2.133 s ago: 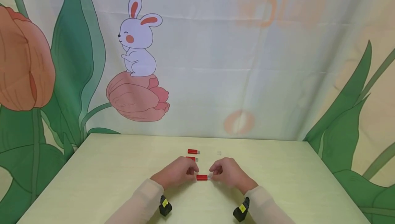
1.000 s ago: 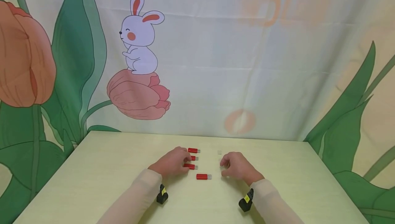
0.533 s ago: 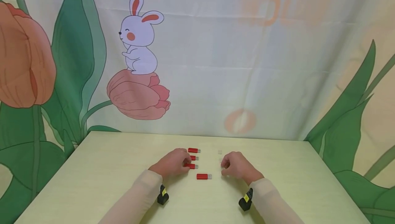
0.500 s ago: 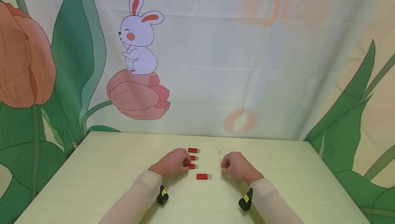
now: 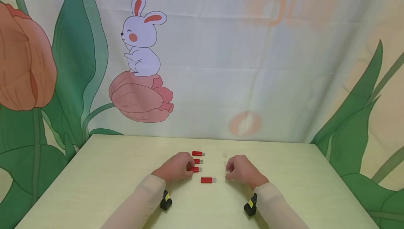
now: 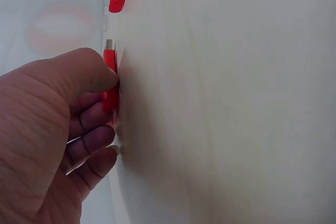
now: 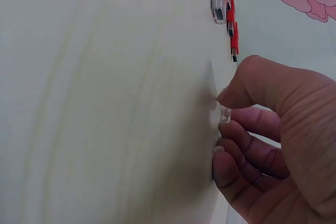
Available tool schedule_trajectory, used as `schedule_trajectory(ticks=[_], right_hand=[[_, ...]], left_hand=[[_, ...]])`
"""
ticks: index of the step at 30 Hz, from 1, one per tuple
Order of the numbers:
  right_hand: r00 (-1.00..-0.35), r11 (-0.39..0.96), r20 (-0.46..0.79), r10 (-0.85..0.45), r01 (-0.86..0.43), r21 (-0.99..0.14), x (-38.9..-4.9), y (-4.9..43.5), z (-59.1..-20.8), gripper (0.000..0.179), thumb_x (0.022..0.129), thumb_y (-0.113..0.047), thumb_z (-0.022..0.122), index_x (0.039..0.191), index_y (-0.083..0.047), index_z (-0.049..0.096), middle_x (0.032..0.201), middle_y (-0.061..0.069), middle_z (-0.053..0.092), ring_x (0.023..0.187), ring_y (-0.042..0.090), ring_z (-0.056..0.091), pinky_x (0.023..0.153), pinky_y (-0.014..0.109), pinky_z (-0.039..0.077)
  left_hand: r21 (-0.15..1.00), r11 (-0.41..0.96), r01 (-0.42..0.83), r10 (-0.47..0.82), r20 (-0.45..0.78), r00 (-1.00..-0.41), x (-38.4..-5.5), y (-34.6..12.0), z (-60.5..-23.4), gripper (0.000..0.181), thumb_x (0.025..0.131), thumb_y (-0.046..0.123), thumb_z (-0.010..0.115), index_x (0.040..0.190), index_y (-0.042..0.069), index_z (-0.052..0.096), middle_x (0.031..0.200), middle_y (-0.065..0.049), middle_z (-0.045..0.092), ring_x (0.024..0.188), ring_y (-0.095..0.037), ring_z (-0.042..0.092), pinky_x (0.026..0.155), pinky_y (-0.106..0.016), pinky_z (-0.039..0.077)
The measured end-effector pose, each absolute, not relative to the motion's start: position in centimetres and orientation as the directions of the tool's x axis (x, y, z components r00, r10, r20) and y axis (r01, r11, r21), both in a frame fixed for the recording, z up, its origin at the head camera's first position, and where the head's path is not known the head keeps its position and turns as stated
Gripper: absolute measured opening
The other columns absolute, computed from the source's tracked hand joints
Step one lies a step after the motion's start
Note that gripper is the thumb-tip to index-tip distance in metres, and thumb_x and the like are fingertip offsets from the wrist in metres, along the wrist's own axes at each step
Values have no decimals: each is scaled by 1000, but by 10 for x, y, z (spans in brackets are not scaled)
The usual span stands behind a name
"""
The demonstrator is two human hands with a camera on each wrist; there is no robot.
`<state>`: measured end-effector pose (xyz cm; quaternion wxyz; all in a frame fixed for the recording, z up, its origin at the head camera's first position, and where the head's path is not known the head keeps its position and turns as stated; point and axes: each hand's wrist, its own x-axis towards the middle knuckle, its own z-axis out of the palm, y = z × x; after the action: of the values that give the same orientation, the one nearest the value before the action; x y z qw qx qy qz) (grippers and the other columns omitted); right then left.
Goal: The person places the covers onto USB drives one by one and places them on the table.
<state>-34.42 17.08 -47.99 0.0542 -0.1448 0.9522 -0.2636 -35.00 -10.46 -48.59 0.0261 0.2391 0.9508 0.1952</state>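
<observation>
My left hand point(image 5: 176, 167) pinches an uncapped red USB stick point(image 6: 109, 59) between thumb and fingers, low at the table. Its metal plug points right, toward my other hand. My right hand point(image 5: 243, 169) has thumb and fingertips around a small clear cap point(image 7: 224, 115), down at the tabletop. Between the hands and nearer to me lies another red USB stick point(image 5: 206, 180), with a clear cap over its plug. Two more uncapped sticks, a far one point(image 5: 197, 153) and a middle one point(image 5: 198, 161) partly behind my left fingers, lie beyond the pinched one.
A loose clear cap point(image 5: 224, 155) lies beyond my right hand, and a faint second cap point(image 5: 225, 164) sits just by its fingers. The pale tabletop point(image 5: 110, 173) ends at a printed cloth backdrop point(image 5: 202, 81) with a rabbit and tulips.
Both hands have left the nearest stick, which now lies alone with its cap on. The left hand went back and left to another stick, the right hand right to a cap.
</observation>
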Motion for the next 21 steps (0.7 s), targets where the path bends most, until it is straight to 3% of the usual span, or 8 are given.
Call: schedule_trajectory(ticks=[21], right_hand=[[-944, 825, 18, -329, -296, -481, -345, 173, -485, 17, 77, -8, 84, 77, -14, 68, 74, -4, 61, 72, 15, 54, 67, 29, 48]], left_hand=[[407, 810, 423, 465, -6, -885, -352, -109, -486, 13, 83, 14, 80, 89, 14, 68, 81, 4, 59, 79, -15, 54, 76, -30, 49]])
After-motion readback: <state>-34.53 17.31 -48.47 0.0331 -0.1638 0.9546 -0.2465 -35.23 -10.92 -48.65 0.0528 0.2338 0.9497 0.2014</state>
